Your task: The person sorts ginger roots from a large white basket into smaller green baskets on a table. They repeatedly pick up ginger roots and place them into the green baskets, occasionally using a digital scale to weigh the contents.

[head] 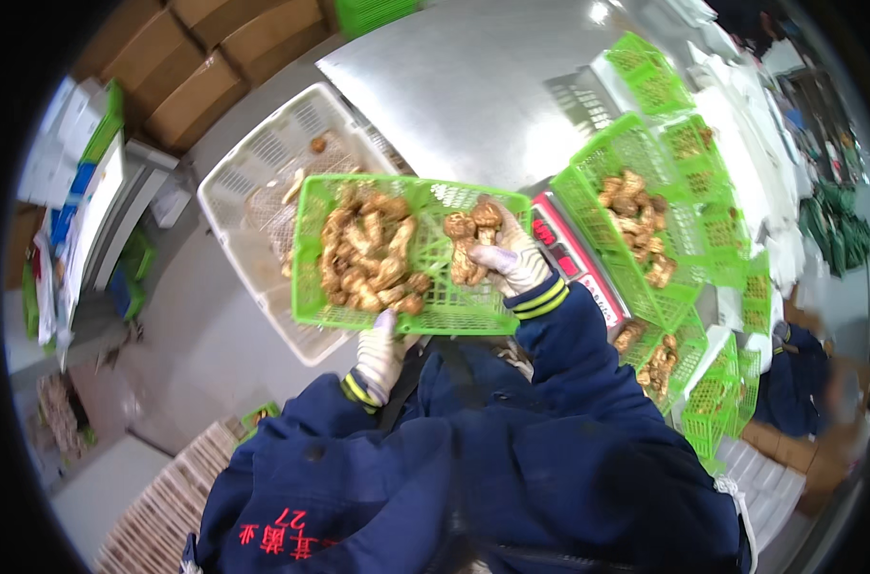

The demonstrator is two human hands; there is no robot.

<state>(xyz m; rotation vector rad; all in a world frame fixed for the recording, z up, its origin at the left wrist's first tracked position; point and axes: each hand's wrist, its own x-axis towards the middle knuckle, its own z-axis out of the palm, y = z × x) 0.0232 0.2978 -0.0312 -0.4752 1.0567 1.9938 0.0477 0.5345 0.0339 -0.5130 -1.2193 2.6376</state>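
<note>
In a striped knit glove, my left hand [379,359] grips the near edge of a green plastic basket [435,326], thumb over the rim. A pile of brown mushrooms [367,251] fills the basket's left part. My right hand [510,258], gloved too, holds a few thick-stemmed mushrooms [464,247] over the basket's right part, where the open lattice floor shows. The basket overlaps a large white plastic crate [252,301], which has a few mushrooms on its mesh bottom. Right of my right hand is a red and white digital scale [586,276], partly under another green basket of mushrooms [621,151].
A steel table [471,86] lies ahead. More green baskets [693,359] and small filled punnets [650,72] line the right side, beside white foam or plastic packaging [736,136]. Cardboard boxes [198,100] are stacked at upper left. A person in dark blue [794,380] is at far right.
</note>
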